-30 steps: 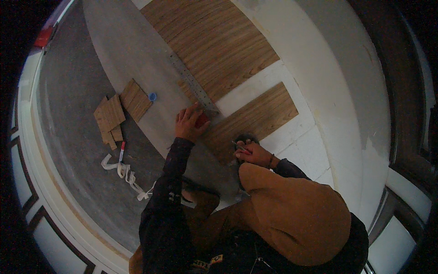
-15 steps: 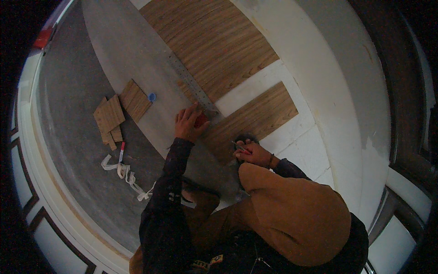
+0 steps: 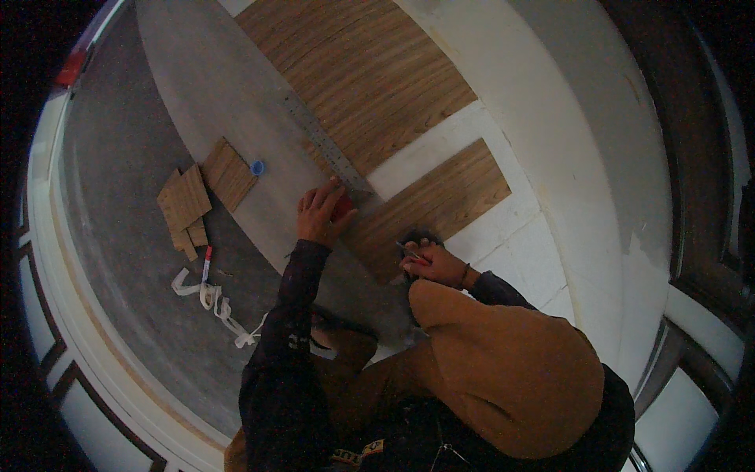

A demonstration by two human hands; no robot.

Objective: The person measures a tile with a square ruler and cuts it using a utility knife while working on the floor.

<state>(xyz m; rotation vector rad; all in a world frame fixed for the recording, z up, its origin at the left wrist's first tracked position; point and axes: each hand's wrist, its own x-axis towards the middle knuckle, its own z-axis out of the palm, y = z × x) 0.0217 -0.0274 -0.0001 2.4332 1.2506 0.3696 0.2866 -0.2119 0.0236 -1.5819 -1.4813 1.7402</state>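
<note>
My left hand (image 3: pixel 318 212) curls over a red object (image 3: pixel 343 206) at the near end of a perforated metal ruler (image 3: pixel 322 140), which lies along the edge of wood-grain boards. My right hand (image 3: pixel 436 264) grips a slim red-handled metal tool (image 3: pixel 414 253), held above my dark shoe beside a wood-grain plank (image 3: pixel 444 193). A larger wood-grain board (image 3: pixel 362 55) lies beyond the ruler. To the left sit several cut wood-grain pieces (image 3: pixel 182 206), a small blue cap (image 3: pixel 257 167), a red-and-white marker (image 3: pixel 206 266) and tangled white strips (image 3: pixel 220 307).
A long lighter grey sheet (image 3: pixel 204 79) lies over the dark grey floor (image 3: pixel 118 204). White tiles (image 3: pixel 519 244) show at right, beside a pale wall (image 3: pixel 590 141) and dark-framed doors (image 3: pixel 684 197). A pale framed edge (image 3: pixel 118 346) curves along the left.
The view has shifted very slightly, moving the floor items a little up and left in the picture. Both hands keep their grips and positions.
</note>
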